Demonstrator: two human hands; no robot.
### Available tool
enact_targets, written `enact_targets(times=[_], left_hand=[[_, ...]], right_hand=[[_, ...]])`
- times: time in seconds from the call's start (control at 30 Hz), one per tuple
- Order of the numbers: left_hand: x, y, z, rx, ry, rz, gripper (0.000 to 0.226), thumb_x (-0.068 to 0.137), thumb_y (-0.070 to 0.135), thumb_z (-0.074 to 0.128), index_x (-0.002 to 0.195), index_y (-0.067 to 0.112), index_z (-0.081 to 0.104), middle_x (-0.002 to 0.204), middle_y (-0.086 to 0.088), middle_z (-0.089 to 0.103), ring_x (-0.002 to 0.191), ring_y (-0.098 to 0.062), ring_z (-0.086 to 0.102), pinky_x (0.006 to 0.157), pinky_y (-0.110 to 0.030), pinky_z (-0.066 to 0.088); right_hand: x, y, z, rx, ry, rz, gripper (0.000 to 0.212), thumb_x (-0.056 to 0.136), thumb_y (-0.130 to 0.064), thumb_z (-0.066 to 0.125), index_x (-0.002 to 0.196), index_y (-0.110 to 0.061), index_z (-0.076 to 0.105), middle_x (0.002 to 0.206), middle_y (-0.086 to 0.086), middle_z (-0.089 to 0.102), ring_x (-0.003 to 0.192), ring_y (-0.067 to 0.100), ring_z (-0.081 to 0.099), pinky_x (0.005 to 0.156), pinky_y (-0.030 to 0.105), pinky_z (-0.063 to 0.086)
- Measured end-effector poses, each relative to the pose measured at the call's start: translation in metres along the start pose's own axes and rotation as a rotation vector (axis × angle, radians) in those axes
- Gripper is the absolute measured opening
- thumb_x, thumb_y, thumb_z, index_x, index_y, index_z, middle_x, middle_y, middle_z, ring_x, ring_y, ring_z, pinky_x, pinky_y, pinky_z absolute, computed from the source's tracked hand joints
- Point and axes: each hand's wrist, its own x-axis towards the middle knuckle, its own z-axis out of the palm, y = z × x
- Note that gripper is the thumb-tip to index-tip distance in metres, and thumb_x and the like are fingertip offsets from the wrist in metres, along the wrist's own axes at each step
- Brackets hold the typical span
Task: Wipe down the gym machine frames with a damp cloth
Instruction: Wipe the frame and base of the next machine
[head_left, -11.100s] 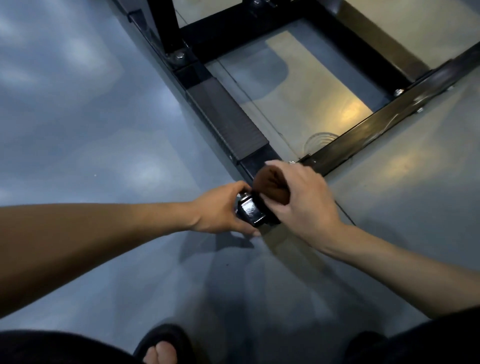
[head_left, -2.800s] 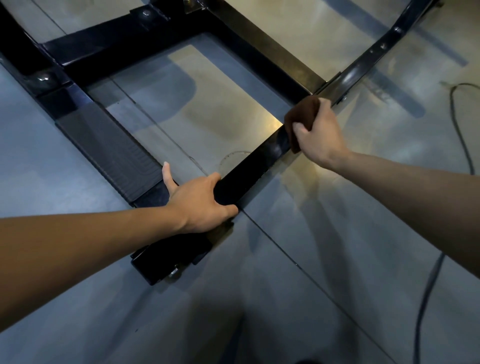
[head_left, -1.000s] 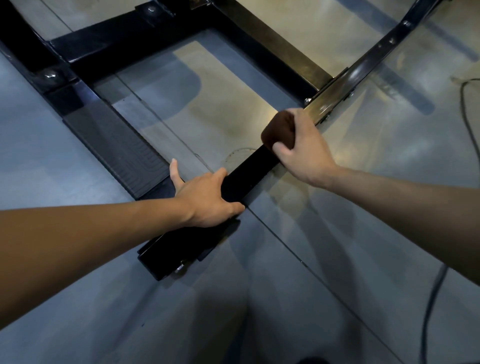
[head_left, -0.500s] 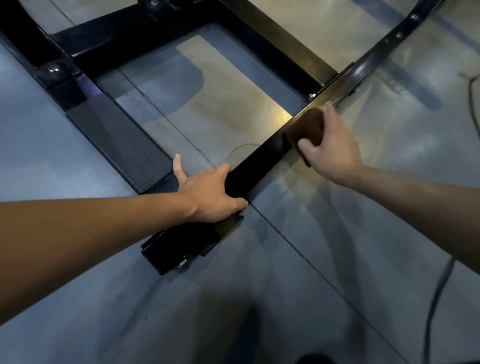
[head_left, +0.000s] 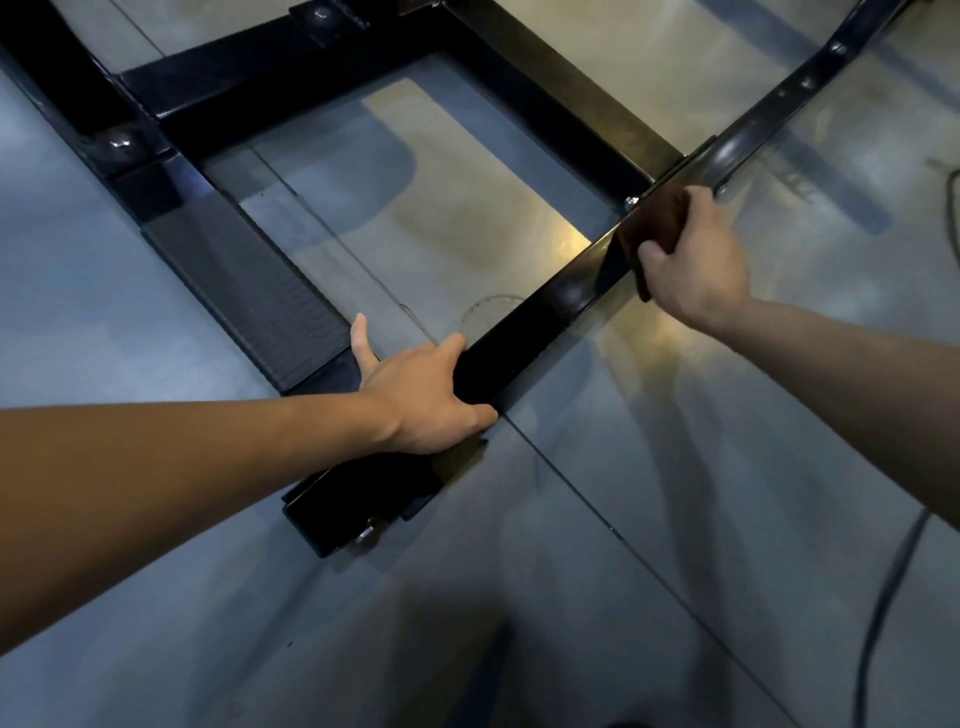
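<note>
In the head view, the black gym machine frame (head_left: 550, 306) lay flat on the glossy grey floor (head_left: 156, 291), its long low bar running from a bolted end plate near the person up toward the far right.

The left hand (head_left: 415, 395) rested on the bar close to that near end, thumb spread toward the ribbed foot plate (head_left: 244, 291) and fingers wrapped over the bar's edge. That hold looked meant to brace the person's lean and steady the frame while the other arm worked.

The right hand (head_left: 691, 260) was further up the same bar, just short of the junction where a cross member (head_left: 571, 98) met it, fingers curled around a dark brown cloth (head_left: 649, 218). The cloth draped over the bar's top and near side, pressed against the metal, probably so one pass would clean both faces.

A dark cable (head_left: 883, 597) trailed across the floor at lower right, well apart from both hands.
</note>
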Motion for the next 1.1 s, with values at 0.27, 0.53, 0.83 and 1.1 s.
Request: enact_targets(times=[0.27,0.53,0.83,1.1], left_hand=[[0.001,0.000,0.002,-0.002,0.007,-0.003,0.046,0.082,0.072,0.055,0.091,0.029,0.042,0.086,0.009,0.064,0.093,-0.016,0.065,0.111,-0.064,-0.028],[0.000,0.001,0.004,0.000,0.025,0.000,0.043,0.083,0.068,0.055,0.088,0.028,0.041,0.081,0.008,0.063,0.085,-0.013,0.064,0.112,-0.064,-0.026],[0.001,-0.002,0.004,0.002,0.009,-0.011,0.044,0.081,0.070,0.055,0.091,0.028,0.044,0.082,0.009,0.064,0.087,-0.013,0.065,0.112,-0.063,-0.027],[0.001,-0.002,0.004,0.006,0.003,0.001,0.044,0.082,0.072,0.054,0.093,0.030,0.043,0.085,0.010,0.063,0.088,-0.011,0.064,0.110,-0.064,-0.029]], right_hand=[[-0.033,-0.006,0.007,-0.058,-0.125,-0.487,0.057,0.084,-0.020,0.068,0.138,-0.028,0.050,0.129,0.004,0.051,0.115,0.031,0.056,0.087,0.042,0.050],[0.011,-0.002,0.010,-0.044,0.030,-0.122,0.060,0.091,-0.016,0.066,0.147,-0.017,0.042,0.142,0.017,0.046,0.123,0.041,0.055,0.104,0.047,0.048],[-0.019,0.022,0.017,-0.162,0.002,-0.501,0.066,0.081,-0.005,0.067,0.142,-0.018,0.046,0.138,0.016,0.048,0.119,0.041,0.052,0.098,0.054,0.050],[-0.015,0.000,0.013,-0.099,-0.073,-0.510,0.068,0.078,-0.003,0.064,0.142,-0.022,0.050,0.139,0.007,0.050,0.122,0.035,0.054,0.103,0.048,0.049]])
